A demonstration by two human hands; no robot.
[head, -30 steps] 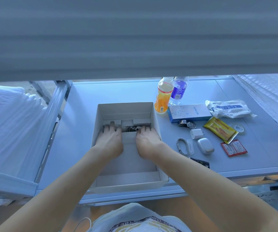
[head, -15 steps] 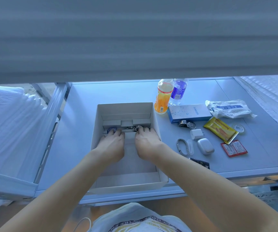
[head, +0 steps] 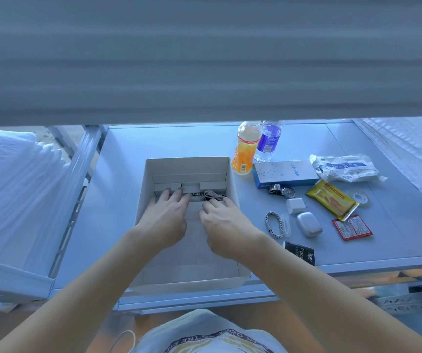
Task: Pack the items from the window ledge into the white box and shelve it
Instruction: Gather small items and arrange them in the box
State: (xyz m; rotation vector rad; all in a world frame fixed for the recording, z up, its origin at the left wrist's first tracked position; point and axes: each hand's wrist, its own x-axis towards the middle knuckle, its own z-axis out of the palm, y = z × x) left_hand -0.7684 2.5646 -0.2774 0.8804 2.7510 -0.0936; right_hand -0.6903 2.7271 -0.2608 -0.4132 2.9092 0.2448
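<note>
Far left: folded white towels on a rack beside the worktop.

White box, open, sits on the worktop near its front edge. Along its far inner wall: a row of small white boxes. In front of them a dark beaded item and a coiled grey cable.

Left hand inside the box, palm down, fingers nearly straight and spread, tips at the small boxes; whether they press anything cannot be told. Right hand also inside the box, fingers bent, tips touching the cable; a firm grip is not visible.

Right of the box, all on the worktop:
- orange bottle just beside the box's far right corner, clear bottle touching it behind.
- blue carton, marked ANKER, lying flat.
- watch at the carton's front edge.
- charger plug, white case, bracelet close together.
- black sachet by the right forearm.
- yellow packet, red sachets, tape roll.
- white pouch behind them.

Far right: white padded sheet.
</note>
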